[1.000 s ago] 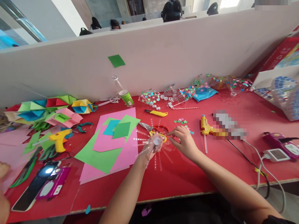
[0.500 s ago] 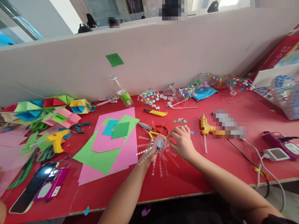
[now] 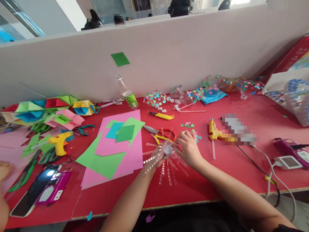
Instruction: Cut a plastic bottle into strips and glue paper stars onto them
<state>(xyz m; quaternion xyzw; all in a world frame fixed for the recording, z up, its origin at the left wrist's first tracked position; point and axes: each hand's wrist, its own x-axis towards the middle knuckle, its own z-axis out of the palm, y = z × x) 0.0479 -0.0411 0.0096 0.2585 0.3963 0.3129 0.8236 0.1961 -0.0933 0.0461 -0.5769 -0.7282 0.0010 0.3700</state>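
Note:
A clear plastic bottle [image 3: 168, 149], cut into thin strips that fan out all round, is in my left hand [image 3: 159, 154]. The left fingers wrap round it from below and are partly hidden by the strips. My right hand [image 3: 188, 146] is at the bottle's right side, its fingers curled and pinched at the edge on a strip. Just beyond the hands lie scissors [image 3: 166, 133] with red and yellow handles. Small coloured paper stars [image 3: 188, 125] are scattered past my right hand.
Pink and green paper sheets [image 3: 106, 166] lie left. A yellow glue gun [image 3: 212, 130] stands right, another glue gun [image 3: 60, 143] left. Behind are a yellow cutter [image 3: 164, 116], an upright bottle [image 3: 130, 98] and star-covered plastic pieces [image 3: 155, 99]. Another person's hand [image 3: 5, 170] shows at the left edge.
The cut bottle has tilted slightly and shifted a little to the right in my hands. More of the other person's hand has come into view at the left edge.

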